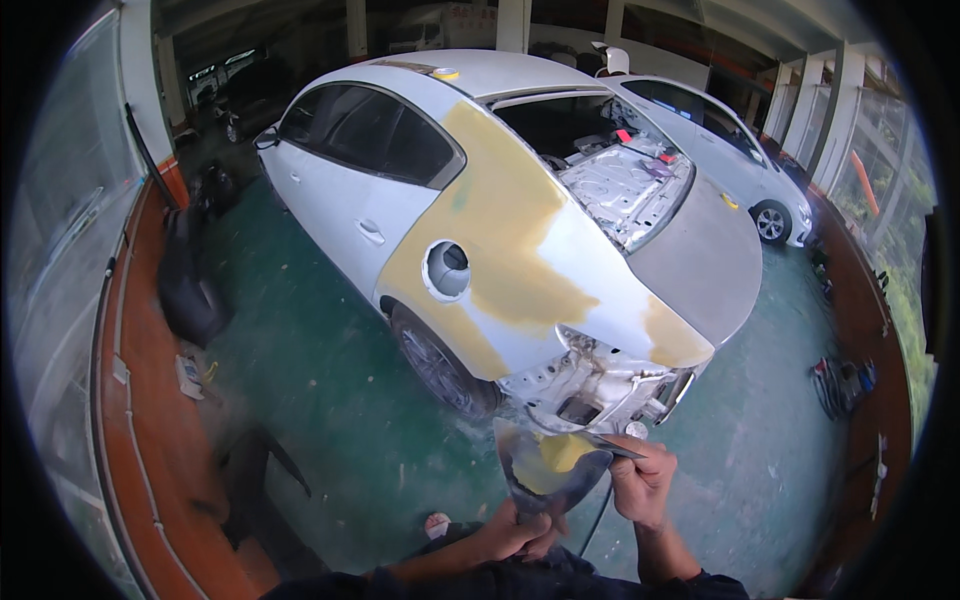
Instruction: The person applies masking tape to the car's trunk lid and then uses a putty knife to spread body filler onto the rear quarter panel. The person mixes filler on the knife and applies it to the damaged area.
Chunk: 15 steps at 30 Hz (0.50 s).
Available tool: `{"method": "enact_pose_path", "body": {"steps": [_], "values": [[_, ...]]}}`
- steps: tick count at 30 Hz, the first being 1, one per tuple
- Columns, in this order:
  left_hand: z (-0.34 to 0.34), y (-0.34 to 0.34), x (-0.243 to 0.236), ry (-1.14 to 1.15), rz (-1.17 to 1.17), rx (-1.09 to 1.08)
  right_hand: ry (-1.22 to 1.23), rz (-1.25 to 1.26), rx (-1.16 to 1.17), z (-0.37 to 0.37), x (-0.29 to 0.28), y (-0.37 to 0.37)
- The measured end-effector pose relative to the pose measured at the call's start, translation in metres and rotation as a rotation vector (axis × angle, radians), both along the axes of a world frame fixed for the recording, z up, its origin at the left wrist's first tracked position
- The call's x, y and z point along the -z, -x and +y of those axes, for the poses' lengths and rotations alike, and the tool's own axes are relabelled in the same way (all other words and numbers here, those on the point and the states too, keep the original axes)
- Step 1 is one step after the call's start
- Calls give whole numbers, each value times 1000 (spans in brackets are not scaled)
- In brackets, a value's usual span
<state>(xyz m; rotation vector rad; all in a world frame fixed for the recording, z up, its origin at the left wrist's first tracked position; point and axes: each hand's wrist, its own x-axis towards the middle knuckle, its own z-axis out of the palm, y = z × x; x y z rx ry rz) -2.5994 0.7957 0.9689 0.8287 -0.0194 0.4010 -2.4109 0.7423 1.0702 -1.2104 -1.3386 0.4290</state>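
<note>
My left hand (515,532) is closed on the lower edge of a dark, flat mixing board (560,500), which is tilted up. A mound of yellow body filler (562,452) lies on the board. My right hand (645,482) pinches a thin, dark putty spreader (622,449), its blade reaching toward the filler at the board's upper right. Beyond both hands stands a white car (350,225) with wide tan filler patches (500,215) on its rear quarter panel. The tail-light area (580,385) is bare, its lamp and bumper removed. Neither hand touches the car.
The rear wheel (440,365) and an open fuel-filler hole (447,270) face me. A roll of yellow tape (446,73) sits on the roof. Another white car (700,125) stands behind. Dark parts (265,490) lie at left, and a dark bundle (842,388) rests by the right wall.
</note>
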Motion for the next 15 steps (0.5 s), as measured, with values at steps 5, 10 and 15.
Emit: {"method": "enact_pose_path", "body": {"steps": [5, 10, 15], "values": [[8, 0, -8, -49, 51, -172, 44, -375, 256, 8, -2, -11], [5, -10, -32, -306, 465, -526, -300, -756, 386, 17, -14, 16], [-1, -16, -24, -635, 441, -857, -219, -797, 241, 14, 10, 41]]}}
